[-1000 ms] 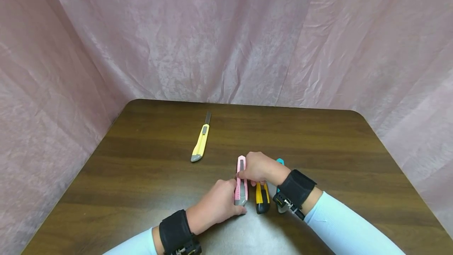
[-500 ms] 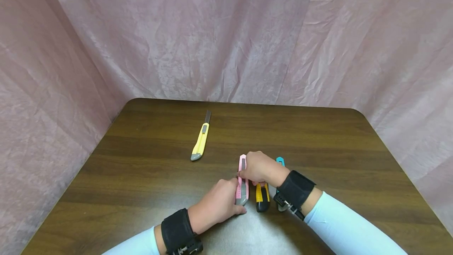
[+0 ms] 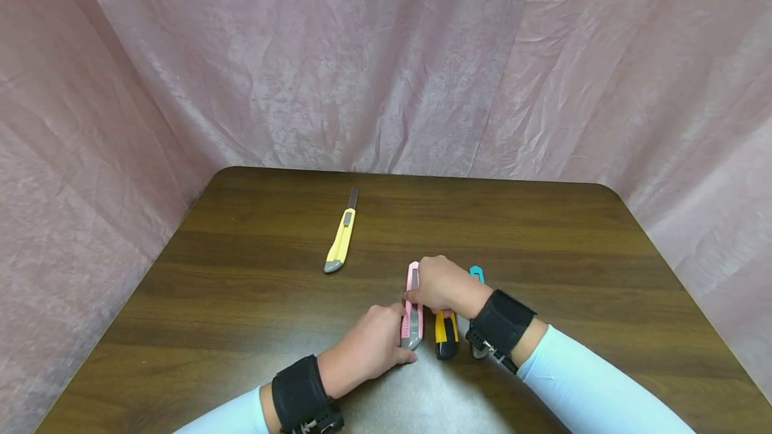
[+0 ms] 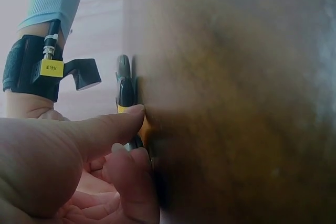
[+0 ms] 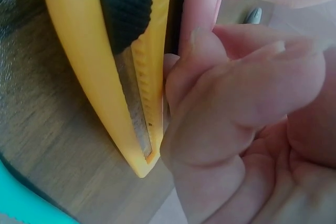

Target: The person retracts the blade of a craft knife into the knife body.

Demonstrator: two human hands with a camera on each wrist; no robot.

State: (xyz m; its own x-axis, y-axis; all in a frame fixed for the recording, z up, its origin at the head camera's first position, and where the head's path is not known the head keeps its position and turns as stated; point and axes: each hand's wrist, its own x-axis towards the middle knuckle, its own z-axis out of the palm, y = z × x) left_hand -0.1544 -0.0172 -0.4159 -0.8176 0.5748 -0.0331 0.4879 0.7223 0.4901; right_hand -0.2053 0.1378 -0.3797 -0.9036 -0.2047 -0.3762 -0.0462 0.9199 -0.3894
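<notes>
A pink box cutter (image 3: 413,317) with a grey end lies near the front middle of the table, its slider side up. My left hand (image 3: 370,347) holds its lower part from the left, thumb by the grey end. From the right, my right hand (image 3: 446,283) pinches its upper part across the body. Right beside that hand lies a yellow-and-black box cutter (image 5: 142,77), partly under it in the head view. A teal box cutter (image 3: 476,273) lies farther right, mostly covered by the right wrist.
A pale yellow box cutter (image 3: 341,240) with a grey end lies farther back, left of the hands, blade extended away from me. The brown wooden table (image 3: 241,253) ends at a rounded back edge before a pink curtain (image 3: 338,72).
The hands and cutters keep almost the same places. The pink box cutter tilts very slightly; the whole head view shifts a little.
</notes>
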